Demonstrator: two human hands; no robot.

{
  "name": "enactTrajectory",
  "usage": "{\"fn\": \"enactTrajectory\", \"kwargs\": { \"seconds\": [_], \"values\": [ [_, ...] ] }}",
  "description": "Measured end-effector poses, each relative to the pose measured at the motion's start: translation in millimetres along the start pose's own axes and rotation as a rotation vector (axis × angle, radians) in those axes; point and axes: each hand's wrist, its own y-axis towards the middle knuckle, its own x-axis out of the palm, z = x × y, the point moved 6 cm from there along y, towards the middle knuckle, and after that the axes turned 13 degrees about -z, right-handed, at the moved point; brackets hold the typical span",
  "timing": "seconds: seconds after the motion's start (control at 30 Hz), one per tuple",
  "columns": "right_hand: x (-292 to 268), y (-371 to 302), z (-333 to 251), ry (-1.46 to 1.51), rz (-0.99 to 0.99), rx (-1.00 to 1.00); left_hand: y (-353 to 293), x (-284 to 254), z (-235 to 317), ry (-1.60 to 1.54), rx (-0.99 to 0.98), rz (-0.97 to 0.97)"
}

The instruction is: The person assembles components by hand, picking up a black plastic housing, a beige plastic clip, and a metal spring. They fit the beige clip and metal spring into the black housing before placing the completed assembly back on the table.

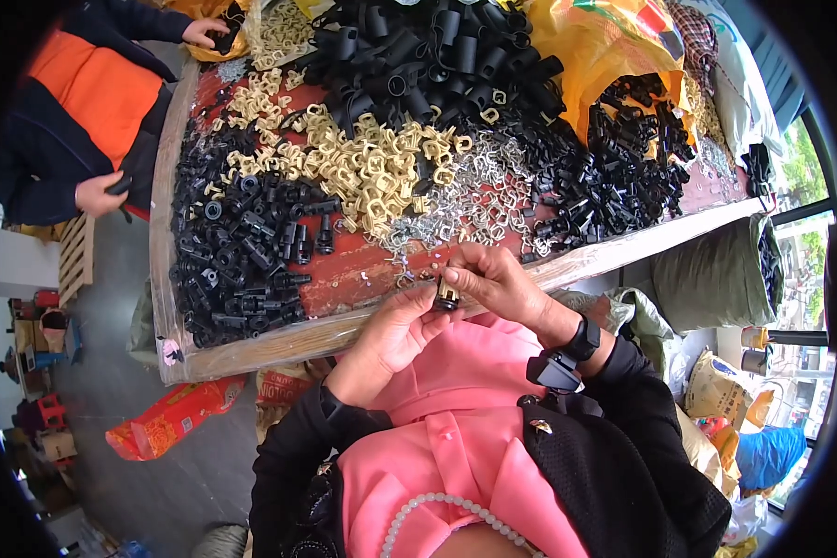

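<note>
At the table's front edge, my left hand (395,339) is closed around the lower end of a small black plastic fitting (446,301) with a beige piece set in it. The fingers of my right hand (504,286) pinch the fitting's upper end; anything smaller between those fingertips is hidden. Just beyond my hands lie loose silvery metal hooks (493,186) and a heap of beige plastic clips (381,172). To the left spreads a pile of black cylindrical fittings (242,251).
Large black tubes (418,56) are heaped at the back. An orange bag (604,46) stands by more black parts (614,167) at the right. A co-worker in an orange top (102,88) stands at the left, one hand in a bag. A green sack (707,274) sits beyond the table's right edge.
</note>
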Motion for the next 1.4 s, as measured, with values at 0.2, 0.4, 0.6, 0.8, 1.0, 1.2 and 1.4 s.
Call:
{"fn": "enactTrajectory", "kwargs": {
  "seconds": [0.2, 0.4, 0.6, 0.8, 1.0, 1.2, 1.4],
  "values": [
    [4, -11, 4, 0.044, 0.028, 0.218, -5, 12, 1, 0.063, 0.044, 0.028],
    [-13, -19, 17, 0.256, 0.168, -0.016, -9, 16, 14, 0.244, 0.081, 0.033],
    [-96, -39, 10, -0.951, 0.307, 0.176, -7, 4, 37, -0.099, 0.232, 0.114],
    [-115, -27, 39, -1.281, 0.239, 0.330, -2, -4, 43, -0.051, 0.223, 0.097],
    [-118, -23, 45, -1.233, 0.206, 0.348, -5, 3, 49, 0.225, 0.274, 0.114],
    [-109, -25, 41, -1.251, 0.267, 0.294, -13, 13, 42, 0.325, 0.292, 0.098],
    [-84, -22, 26, -0.042, 0.195, 0.028, -21, 22, 39, 0.369, 0.311, 0.078]
  ]
}}
